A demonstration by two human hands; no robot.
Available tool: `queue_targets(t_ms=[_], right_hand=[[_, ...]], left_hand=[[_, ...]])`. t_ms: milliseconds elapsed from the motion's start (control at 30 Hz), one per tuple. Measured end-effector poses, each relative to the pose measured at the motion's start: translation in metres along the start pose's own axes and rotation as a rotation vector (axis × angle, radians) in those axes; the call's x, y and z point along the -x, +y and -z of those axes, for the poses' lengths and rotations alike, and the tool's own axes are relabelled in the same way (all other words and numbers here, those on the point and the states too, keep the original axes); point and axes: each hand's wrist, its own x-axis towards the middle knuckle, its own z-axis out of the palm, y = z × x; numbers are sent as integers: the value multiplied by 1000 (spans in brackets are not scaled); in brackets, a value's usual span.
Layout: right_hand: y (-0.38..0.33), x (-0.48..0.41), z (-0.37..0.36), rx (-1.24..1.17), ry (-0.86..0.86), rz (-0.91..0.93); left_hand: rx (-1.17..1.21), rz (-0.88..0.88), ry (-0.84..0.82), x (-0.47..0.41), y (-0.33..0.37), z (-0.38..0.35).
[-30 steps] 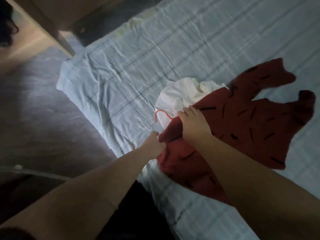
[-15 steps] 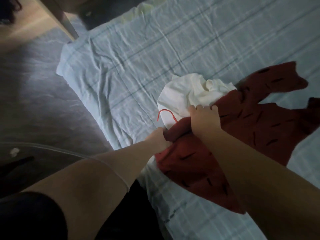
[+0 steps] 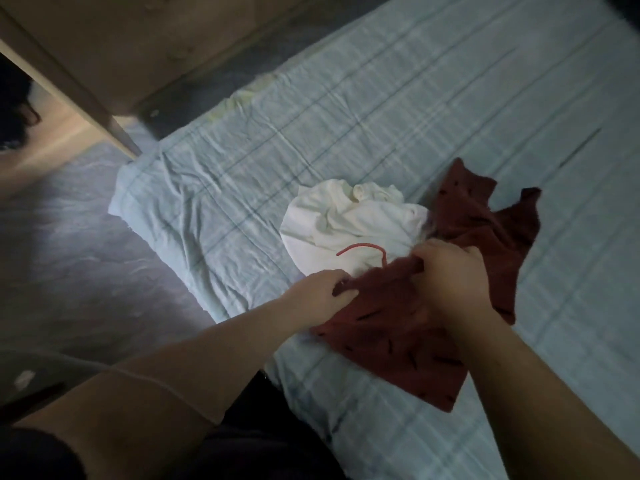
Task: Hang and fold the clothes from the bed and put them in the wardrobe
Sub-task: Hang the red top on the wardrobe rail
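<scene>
1. Far left, wood panel [image 3: 69,39] past the bed's corner; possibly the wardrobe, cannot tell. Grey floor [image 3: 79,265] beneath.
2. Bed [image 3: 381,98] under a pale checked sheet, slanting from that corner up to the right.
3. At the bed's near edge, left hand [image 3: 320,289]: fingers curled tight round the left corner of the red top [image 3: 391,327], pinching cloth.
4. Just beyond both hands, white top [image 3: 346,220]: crumpled, touching the red top, seemingly tucked partly under its upper edge.
5. Across the white top, hook [image 3: 362,245]: thin, red, stem dipping into the red top's upper edge between the two hands. Rest of the hanger hidden, probably inside the cloth.
6. Right of the hook, right hand [image 3: 450,271]: fisted on that same upper edge, bunching cloth.
7. Red top itself spread on the sheet, long axis slanting from the near edge by the right forearm up and away to the loose flaps at far right; bulk lying right of and nearer than both grips.
8. Probably midway through seating the red top on the hanger. Crux for the coming move: hook between the grips, a shade closer to the right hand, so likeliest taken with that hand, cloth kept in the left; then a carry leftward toward the supposed wardrobe.
</scene>
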Motion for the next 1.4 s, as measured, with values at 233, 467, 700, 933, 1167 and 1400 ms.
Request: queue_targets(t_ms=[233, 467, 700, 933, 1167, 1400], right_hand=[[36, 42, 110, -132, 266, -117], [50, 63, 212, -386, 481, -141], [15, 74, 307, -495, 674, 1], [-90, 95, 368, -519, 538, 202], [-259, 112, 406, -492, 544, 368], [-422, 133, 443, -358, 1021, 485]], left_hand=[[-108, -243, 211, 22, 111, 55], [-258, -488, 471, 71, 208, 147], [-381, -576, 806, 151, 254, 252], [-431, -505, 972, 273, 215, 358], [-584, -456, 1158, 415, 135, 435], [-590, -340, 1171, 541, 37, 509]])
